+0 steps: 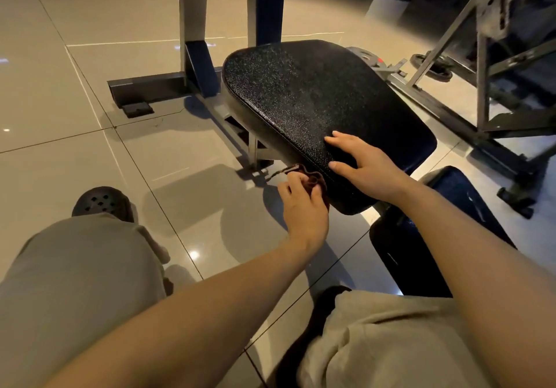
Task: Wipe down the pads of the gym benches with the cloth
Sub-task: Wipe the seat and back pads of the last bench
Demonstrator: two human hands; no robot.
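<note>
The left hand (304, 204) grips a bunched dark cloth (313, 178) against the near side edge of the black seat pad (316, 101), whose long axis runs away up-left. The right hand (365, 165) rests flat, fingers relaxed, on the pad's near end, just beside the cloth. No readable writing shows.

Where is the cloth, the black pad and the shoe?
cloth (313, 180), head view, bunched middle above the fingers.
black pad (307, 98), head view, middle of its top.
shoe (100, 201), head view, perforated toe.
</note>
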